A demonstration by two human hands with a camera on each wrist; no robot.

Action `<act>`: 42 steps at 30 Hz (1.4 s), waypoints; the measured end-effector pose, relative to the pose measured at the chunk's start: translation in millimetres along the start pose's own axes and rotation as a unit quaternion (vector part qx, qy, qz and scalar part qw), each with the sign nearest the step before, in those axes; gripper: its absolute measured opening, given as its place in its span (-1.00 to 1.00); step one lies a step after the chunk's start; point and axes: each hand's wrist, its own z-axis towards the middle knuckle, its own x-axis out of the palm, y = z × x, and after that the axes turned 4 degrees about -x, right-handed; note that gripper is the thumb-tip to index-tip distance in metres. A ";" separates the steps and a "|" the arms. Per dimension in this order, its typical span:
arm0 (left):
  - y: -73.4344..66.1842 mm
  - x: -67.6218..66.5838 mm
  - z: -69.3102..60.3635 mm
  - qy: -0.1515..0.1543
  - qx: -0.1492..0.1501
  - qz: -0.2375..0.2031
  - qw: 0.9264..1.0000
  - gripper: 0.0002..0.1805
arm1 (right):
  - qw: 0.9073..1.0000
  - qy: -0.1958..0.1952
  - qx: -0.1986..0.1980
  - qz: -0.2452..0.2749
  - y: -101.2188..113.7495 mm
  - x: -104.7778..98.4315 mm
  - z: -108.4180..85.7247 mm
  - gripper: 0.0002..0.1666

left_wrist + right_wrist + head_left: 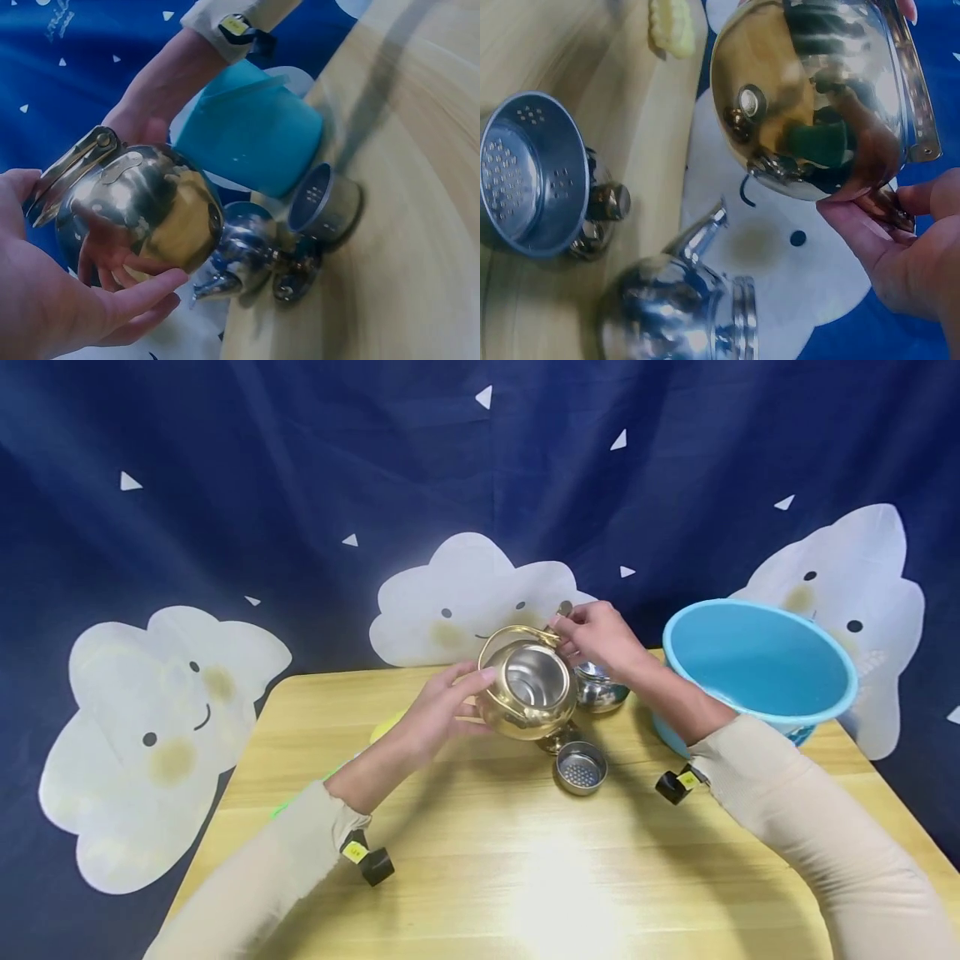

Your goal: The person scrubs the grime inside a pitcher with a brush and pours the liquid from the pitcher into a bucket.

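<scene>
A gold-coloured metal teapot (525, 714) is held above the table, tilted so that its lidless opening faces the head camera. My left hand (446, 706) holds its body from the left, thumb near the rim and fingers beneath. At the far right side, my right hand (600, 639) pinches the teapot's short spout (883, 206). Below the pot, a perforated metal strainer (581, 770) stands on the table beside small shiny metal pieces (296, 274) that look like lids. A silver teapot (671, 311) sits behind them, partly hidden by my right hand in the head view.
To the right stands a large blue basin (757, 660), close to my right forearm. A yellow wavy-edged item (671, 28) lies left on the wooden table (465, 877), with something green partly covered by my left arm. A dark blue curtain (420, 460) hangs behind.
</scene>
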 end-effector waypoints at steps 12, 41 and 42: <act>-31.9 13.4 12.0 0.002 0.040 0.016 0.999 -0.12 | 0.999 -0.023 0.000 0.046 19.2 -43.8 -11.3 -0.68; -106.9 94.3 80.4 0.102 0.124 0.149 0.976 -0.06 | 0.974 -0.157 -0.028 0.161 9.1 -168.4 -59.4 -0.74; -109.4 97.4 82.3 0.106 0.125 0.150 0.975 -0.06 | 0.974 -0.169 -0.021 0.150 8.4 -171.7 -61.2 -0.74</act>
